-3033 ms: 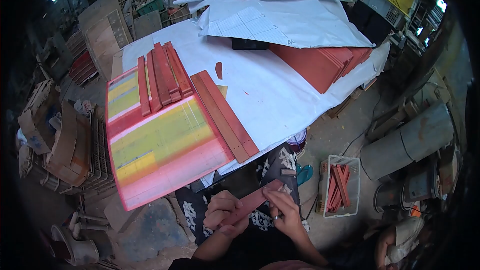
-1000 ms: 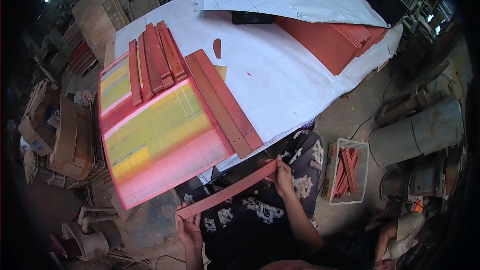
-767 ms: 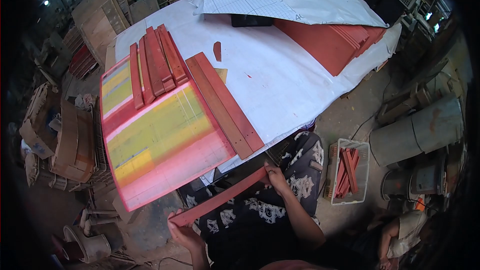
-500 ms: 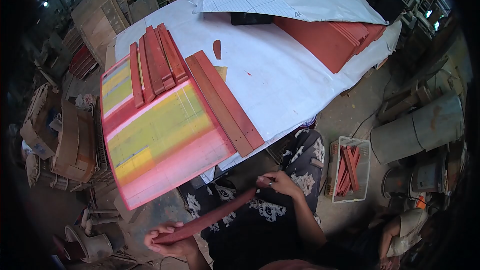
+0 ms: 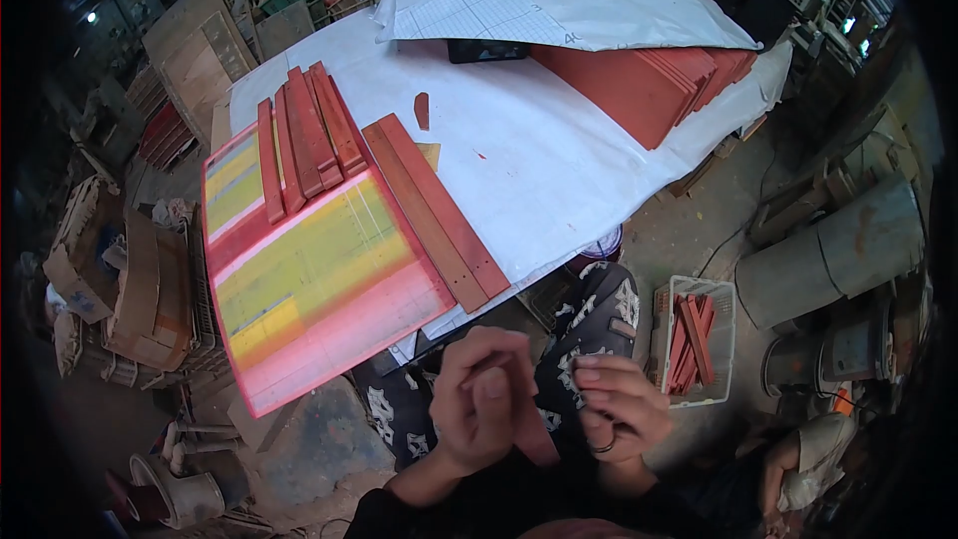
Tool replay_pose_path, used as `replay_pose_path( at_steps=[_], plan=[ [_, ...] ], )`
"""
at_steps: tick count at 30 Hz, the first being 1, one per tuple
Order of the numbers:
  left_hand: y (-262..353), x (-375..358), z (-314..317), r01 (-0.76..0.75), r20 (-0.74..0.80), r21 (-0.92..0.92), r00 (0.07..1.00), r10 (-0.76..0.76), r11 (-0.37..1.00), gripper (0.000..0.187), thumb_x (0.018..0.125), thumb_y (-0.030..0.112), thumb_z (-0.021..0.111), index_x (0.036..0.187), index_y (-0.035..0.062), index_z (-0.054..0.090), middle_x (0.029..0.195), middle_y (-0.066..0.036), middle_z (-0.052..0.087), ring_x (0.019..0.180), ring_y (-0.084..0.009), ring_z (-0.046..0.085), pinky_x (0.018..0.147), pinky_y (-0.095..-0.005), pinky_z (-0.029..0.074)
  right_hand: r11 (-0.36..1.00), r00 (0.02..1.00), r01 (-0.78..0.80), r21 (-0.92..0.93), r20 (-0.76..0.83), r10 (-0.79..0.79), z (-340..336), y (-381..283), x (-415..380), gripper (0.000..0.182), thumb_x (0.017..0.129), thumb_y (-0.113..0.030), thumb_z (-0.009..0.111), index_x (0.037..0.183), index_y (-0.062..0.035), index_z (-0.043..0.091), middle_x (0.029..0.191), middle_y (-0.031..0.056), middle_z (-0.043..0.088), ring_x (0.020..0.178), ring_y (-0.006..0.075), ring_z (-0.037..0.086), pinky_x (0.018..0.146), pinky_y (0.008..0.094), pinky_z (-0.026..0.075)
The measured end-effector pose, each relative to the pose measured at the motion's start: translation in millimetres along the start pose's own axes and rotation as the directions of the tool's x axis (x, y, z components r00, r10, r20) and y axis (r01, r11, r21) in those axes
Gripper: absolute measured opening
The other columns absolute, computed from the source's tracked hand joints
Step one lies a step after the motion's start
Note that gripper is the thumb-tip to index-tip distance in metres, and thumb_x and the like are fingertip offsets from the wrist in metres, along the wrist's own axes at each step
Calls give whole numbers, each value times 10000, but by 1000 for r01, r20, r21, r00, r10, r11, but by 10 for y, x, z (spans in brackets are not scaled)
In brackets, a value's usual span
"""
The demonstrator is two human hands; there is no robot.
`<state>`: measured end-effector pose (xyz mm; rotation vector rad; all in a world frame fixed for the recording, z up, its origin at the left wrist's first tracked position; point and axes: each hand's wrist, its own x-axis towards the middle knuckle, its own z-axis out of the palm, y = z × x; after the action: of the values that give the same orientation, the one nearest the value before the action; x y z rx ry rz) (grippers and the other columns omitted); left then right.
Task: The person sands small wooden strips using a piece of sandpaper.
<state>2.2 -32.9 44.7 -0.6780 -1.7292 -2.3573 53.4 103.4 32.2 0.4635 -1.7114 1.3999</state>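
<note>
A dark red wooden strip (image 5: 536,431) is in my left hand (image 5: 481,401), seen nearly end-on above my lap. Its upper part lies against the fingers and palm. Just to the right, my right hand (image 5: 621,407), with a ring on one finger, is curled and apart from the strip; whatever is between its fingertips and thumb is too small to tell. Several red strips (image 5: 311,135) lie on the yellow and pink board (image 5: 319,279) at the left of the table. Two longer pieces (image 5: 429,210) lie along the board's right edge.
White sheeting covers the table (image 5: 559,160), with stacked red panels (image 5: 639,90) under its raised fold. A small red piece (image 5: 422,111) lies on it. A white basket (image 5: 726,339) of red strips stands at right. Cardboard boxes (image 5: 150,289) stand left. Another person's arm (image 5: 781,474) shows lower right.
My left hand has moved right and up with the strip, which has swung from lengthwise across my lap to nearly end-on. My right hand has let go of its far end and moved right.
</note>
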Motion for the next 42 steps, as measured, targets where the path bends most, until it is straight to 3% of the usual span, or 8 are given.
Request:
replay_pose_path(
  at_steps=[6, 11, 22, 25, 28, 34, 37, 42],
  plan=[
    [24, 84, 120, -152, 144, 227, 982, 122, 962, 617, 996, 398, 354, 1333, -117, 401, 845, -125, 535, 722, -171, 528, 616, -276, 426, 981, 986, 100, -166, 148, -76, 126, -51, 214, 217, 776, -92, 716, 981, -22, 704, 1044, 120, 688, 1032, 298, 654, 914, 426, 506],
    [-8, 63, 146, -67, 132, 283, 991, 30, 957, 737, 982, 501, 216, 1387, -97, 365, 860, -135, 550, 724, -201, 548, 624, -292, 444, 970, 977, 110, -218, 201, -66, 137, -80, 265, 302, 740, -72, 723, 1041, -44, 707, 1090, 111, 680, 1079, 276, 635, 964, 423, 469],
    [-45, 71, 184, -181, 185, 285, 974, 131, 941, 671, 994, 402, 209, 1366, -128, 383, 831, -161, 572, 650, -226, 557, 535, -331, 429, 960, 952, 181, -216, 282, -116, -18, -108, 283, 318, 727, -83, 720, 1042, -41, 703, 1085, 116, 679, 1081, 288, 636, 984, 428, 448],
    [1, 81, 197, -134, 182, 300, 980, 81, 945, 658, 994, 384, 215, 1370, -132, 374, 837, -166, 579, 644, -231, 561, 527, -335, 429, 957, 983, 75, -281, 179, -25, 2, -4, 328, 312, 732, -82, 712, 1041, -45, 704, 1085, 117, 679, 1059, 296, 646, 989, 432, 444],
    [-46, 49, 200, -137, 172, 338, 982, 82, 931, 643, 993, 362, 220, 1372, -137, 365, 824, -164, 576, 644, -232, 564, 523, -339, 431, 956, 951, 156, -250, 301, -76, -46, -149, 337, 303, 738, -85, 702, 1039, -47, 706, 1086, 117, 678, 1046, 301, 652, 993, 435, 439],
    [-126, 39, 216, -174, 141, 272, 980, 139, 947, 614, 991, 325, 235, 1373, -139, 361, 803, -163, 566, 656, -236, 568, 532, -339, 435, 948, 981, 100, -304, 187, -43, 14, -28, 369, 140, 865, -83, 598, 931, -9, 696, 965, 156, 676, 985, 355, 664, 934, 492, 472],
    [-135, 43, 200, -218, 157, 293, 971, 178, 931, 609, 992, 321, 246, 1369, -141, 364, 801, -165, 565, 661, -239, 570, 541, -337, 439, 953, 939, 193, -233, 327, -110, -54, -114, 319, 295, 735, -76, 706, 1026, -27, 705, 1099, 120, 665, 1054, 314, 649, 974, 440, 456],
    [-129, 78, 188, -256, 175, 306, 962, 210, 917, 606, 994, 320, 254, 1361, -147, 372, 785, -158, 555, 633, -232, 550, 523, -335, 422, 965, 976, 129, -226, 202, -84, -13, 25, 269, 298, 721, -60, 715, 1016, -18, 707, 1099, 130, 661, 1048, 317, 651, 967, 446, 462]
  ],
)
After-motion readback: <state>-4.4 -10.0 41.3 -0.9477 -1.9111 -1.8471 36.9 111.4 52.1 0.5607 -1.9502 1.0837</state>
